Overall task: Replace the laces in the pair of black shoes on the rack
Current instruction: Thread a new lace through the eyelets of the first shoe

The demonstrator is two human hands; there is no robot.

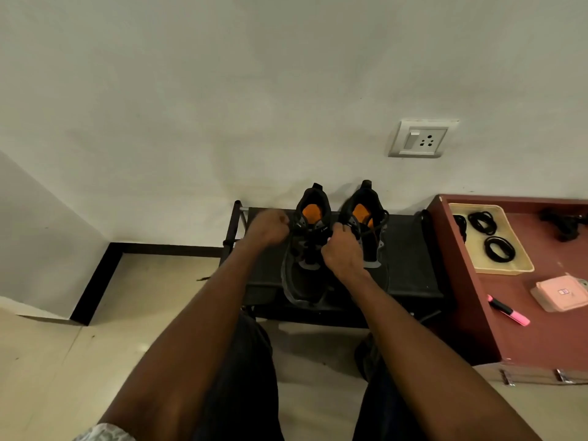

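On the rack (410, 249), each hand, left hand (266, 227) and right hand (342, 249), pinches the left shoe's (302, 281) lace, likely to work it.

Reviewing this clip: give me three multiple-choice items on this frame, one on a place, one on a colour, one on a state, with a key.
1. Where does the pink highlighter lie?
A. on the rack
B. on the red-brown table
C. in the tray

2. What colour are the shoes' insoles?
A. orange
B. white
C. blue

3. What are the hands doing?
A. hanging idle
B. both gripping lace at the left-hand shoe
C. lifting the tray

Key:
1 B: the pink highlighter lies on the red-brown table, outside the tray.
2 A: orange shows inside both shoes.
3 B: left hand and right hand curl on lace at that shoe.
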